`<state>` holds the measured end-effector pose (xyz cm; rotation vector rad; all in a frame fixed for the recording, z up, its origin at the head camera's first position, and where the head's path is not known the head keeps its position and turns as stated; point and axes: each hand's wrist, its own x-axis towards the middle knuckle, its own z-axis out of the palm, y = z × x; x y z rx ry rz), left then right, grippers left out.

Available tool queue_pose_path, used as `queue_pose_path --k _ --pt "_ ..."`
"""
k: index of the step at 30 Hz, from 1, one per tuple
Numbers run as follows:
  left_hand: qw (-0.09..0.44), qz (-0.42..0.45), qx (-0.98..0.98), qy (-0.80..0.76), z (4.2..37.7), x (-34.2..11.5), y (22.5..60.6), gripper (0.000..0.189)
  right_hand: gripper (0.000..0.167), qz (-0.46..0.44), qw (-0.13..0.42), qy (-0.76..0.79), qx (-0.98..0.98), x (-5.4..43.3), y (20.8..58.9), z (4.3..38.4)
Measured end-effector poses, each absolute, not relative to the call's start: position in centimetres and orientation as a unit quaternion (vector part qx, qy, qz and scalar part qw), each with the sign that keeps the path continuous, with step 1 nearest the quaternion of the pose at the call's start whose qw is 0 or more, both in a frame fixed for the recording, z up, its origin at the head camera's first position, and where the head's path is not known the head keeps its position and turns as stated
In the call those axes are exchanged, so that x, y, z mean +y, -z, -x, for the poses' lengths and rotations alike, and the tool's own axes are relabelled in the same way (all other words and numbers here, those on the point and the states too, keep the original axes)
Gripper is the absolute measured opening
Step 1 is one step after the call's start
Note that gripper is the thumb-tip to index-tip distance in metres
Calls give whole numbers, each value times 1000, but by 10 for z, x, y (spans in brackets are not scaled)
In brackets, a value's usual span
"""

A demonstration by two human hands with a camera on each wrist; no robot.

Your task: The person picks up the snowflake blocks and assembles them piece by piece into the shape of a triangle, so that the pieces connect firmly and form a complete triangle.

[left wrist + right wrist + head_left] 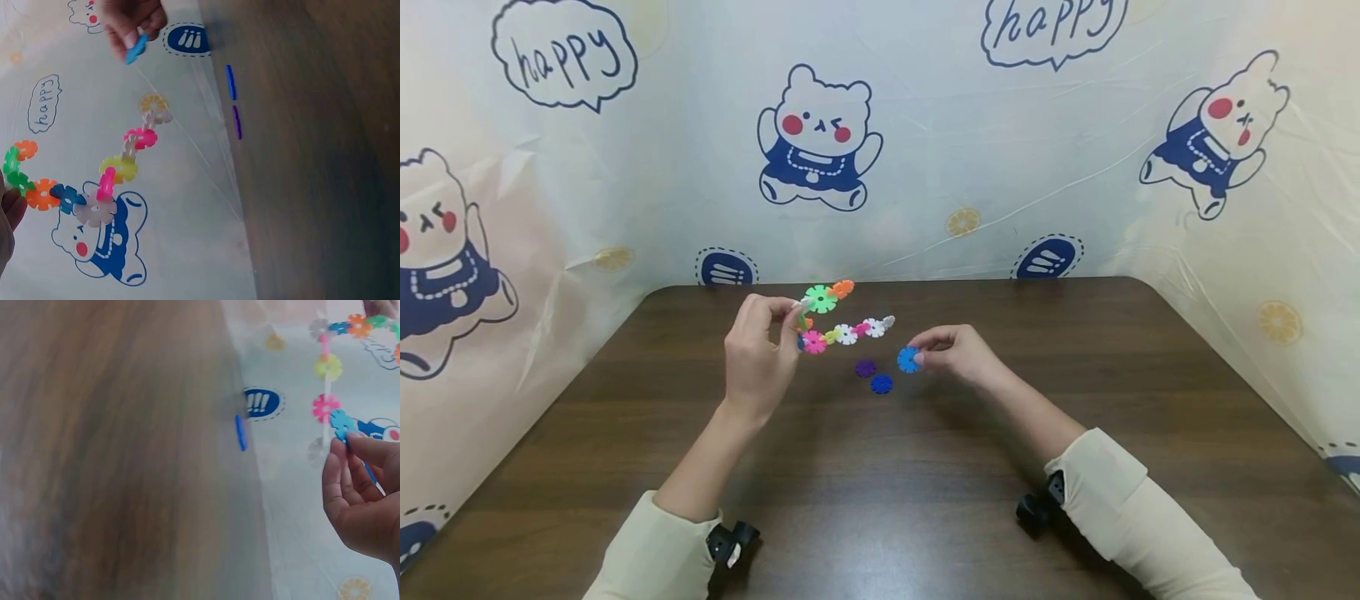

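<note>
My left hand pinches a curved chain of interlocking plastic snowflake discs, held up above the table. In the left wrist view the chain runs through orange, green, blue, white, pink and yellow discs, with the fingertips near its green ones. Between thumb and fingers my right hand pinches a single light blue snowflake disc. It is a short way to the right of the chain's pale end disc. A purple disc and a dark blue disc lie flat on the table between the hands.
The brown wooden table reaches back to a pale printed sheet with cartoon bears, which hangs behind it and at the sides. Black wrist cameras sit at both cuffs, low over the table.
</note>
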<state>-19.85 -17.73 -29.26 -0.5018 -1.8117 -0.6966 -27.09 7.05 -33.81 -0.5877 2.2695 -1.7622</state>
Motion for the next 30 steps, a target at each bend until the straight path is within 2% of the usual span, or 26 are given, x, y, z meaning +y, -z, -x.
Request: queue_pose_path --k 7,11,18,23,30 --pt "532 250 -761 273 198 -171 295 16 23 167 50 680 713 74 324 263" --pt "529 273 -759 264 197 -168 296 16 24 143 39 723 675 74 316 258" --pt "527 313 -751 247 196 -162 297 21 11 108 51 799 589 69 304 248" --pt "540 341 -736 224 196 -159 298 24 15 99 59 830 546 63 296 240" --pt "534 354 -733 230 195 -154 300 18 13 100 57 830 545 55 291 232"
